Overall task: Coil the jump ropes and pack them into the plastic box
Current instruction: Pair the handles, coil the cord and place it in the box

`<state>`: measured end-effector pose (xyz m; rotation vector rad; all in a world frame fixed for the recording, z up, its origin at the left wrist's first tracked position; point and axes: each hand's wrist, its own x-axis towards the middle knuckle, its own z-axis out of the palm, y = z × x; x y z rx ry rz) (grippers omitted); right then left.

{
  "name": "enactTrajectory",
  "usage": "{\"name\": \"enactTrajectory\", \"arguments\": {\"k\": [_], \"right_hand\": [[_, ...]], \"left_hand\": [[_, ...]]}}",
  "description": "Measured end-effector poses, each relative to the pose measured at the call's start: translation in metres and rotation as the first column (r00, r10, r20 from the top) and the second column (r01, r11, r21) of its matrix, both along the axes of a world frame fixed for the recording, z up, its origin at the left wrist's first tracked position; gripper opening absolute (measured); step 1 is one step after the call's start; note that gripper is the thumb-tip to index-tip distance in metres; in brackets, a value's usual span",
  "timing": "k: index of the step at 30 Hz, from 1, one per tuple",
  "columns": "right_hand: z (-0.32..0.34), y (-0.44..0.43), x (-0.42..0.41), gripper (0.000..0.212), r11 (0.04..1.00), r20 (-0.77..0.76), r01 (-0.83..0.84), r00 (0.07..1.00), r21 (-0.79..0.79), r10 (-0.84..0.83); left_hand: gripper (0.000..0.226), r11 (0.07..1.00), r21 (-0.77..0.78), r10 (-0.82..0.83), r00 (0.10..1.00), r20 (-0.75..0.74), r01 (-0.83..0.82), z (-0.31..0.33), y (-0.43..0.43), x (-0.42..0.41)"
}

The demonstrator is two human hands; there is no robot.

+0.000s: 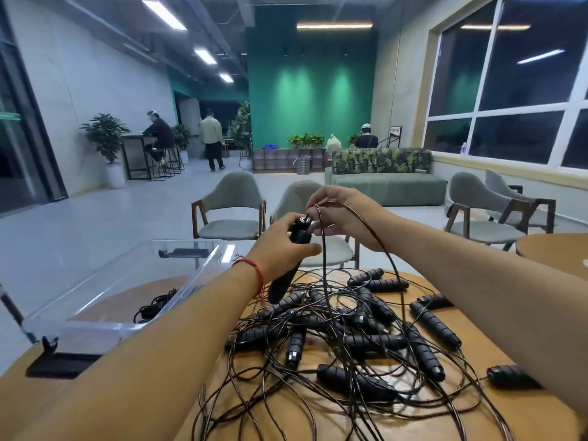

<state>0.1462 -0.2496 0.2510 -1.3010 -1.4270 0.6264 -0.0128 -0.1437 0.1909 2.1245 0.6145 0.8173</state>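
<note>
My left hand (281, 246) grips a black jump-rope handle (286, 268), held upright above the table. Just right of the handle's top, my right hand (342, 214) pinches the thin black cord (323, 249) that hangs down from it into the pile. A tangled heap of black handles and cords (356, 332) covers the round wooden table (525, 418). The clear plastic box (105, 281) stands open at the left, with one coiled rope (152, 305) lying inside.
The box's black latch (57, 361) sticks out at the table's near left. Grey chairs (232, 208) stand beyond the table, more at the right (483, 211). A second wooden table (553, 253) is at the right edge. People stand far back.
</note>
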Motion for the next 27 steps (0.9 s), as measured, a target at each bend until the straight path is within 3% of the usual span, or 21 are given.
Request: {"name": "enactTrajectory", "arguments": {"k": [2, 4, 8, 10, 12, 14, 16, 18, 19, 23, 27], "right_hand": [[-0.004, 0.000, -0.001, 0.011, 0.999, 0.018, 0.018, 1.000, -0.040, -0.018], [-0.007, -0.003, 0.000, 0.016, 0.992, -0.096, -0.022, 0.995, -0.125, 0.010], [-0.011, -0.013, -0.002, 0.028, 0.915, -0.378, -0.286, 0.911, -0.286, 0.166], [-0.013, -0.020, 0.000, 0.050, 0.852, -0.501, -0.428, 0.831, -0.301, 0.241], [-0.013, -0.026, 0.007, 0.069, 0.815, -0.510, -0.470, 0.820, -0.339, 0.260], [-0.011, -0.034, 0.020, 0.081, 0.805, -0.428, -0.424, 0.871, -0.414, 0.239], [-0.011, -0.041, 0.035, 0.063, 0.838, -0.322, -0.331, 0.926, -0.434, 0.199], [-0.014, -0.040, 0.046, 0.037, 0.899, -0.220, -0.173, 0.971, -0.401, 0.089], [-0.015, -0.036, 0.048, 0.034, 0.921, -0.181, -0.089, 0.983, -0.380, 0.020], [-0.017, -0.017, 0.038, 0.035, 0.937, -0.070, 0.094, 0.990, -0.337, -0.124], [-0.022, -0.005, 0.019, 0.035, 0.923, 0.067, 0.141, 0.990, -0.358, -0.125]], "left_hand": [[0.029, 0.999, 0.033, 0.022, 0.999, -0.028, -0.021, -0.004, -0.003, -0.001], [0.016, 0.982, 0.144, 0.132, 0.991, -0.033, -0.126, -0.006, -0.002, -0.001], [0.018, 0.918, 0.215, 0.361, 0.926, -0.109, -0.333, 0.002, 0.008, -0.002], [0.017, 0.887, 0.170, 0.451, 0.883, -0.126, -0.429, 0.008, 0.015, -0.005], [0.019, 0.864, -0.081, 0.489, 0.867, -0.094, -0.497, 0.013, 0.033, -0.013], [0.031, 0.772, -0.460, 0.504, 0.863, 0.025, -0.438, 0.018, 0.055, -0.030], [0.039, 0.682, -0.657, 0.511, 0.852, 0.115, -0.321, 0.018, 0.071, -0.045], [0.024, 0.674, -0.709, 0.436, 0.887, 0.154, -0.208, 0.017, 0.067, -0.052], [0.015, 0.685, -0.715, 0.369, 0.914, 0.170, -0.144, 0.017, 0.059, -0.053], [0.008, 0.675, -0.709, 0.051, 0.946, 0.319, 0.203, 0.017, 0.015, -0.037], [0.006, 0.639, -0.685, -0.068, 0.913, 0.402, 0.350, 0.015, -0.014, -0.011]]}}
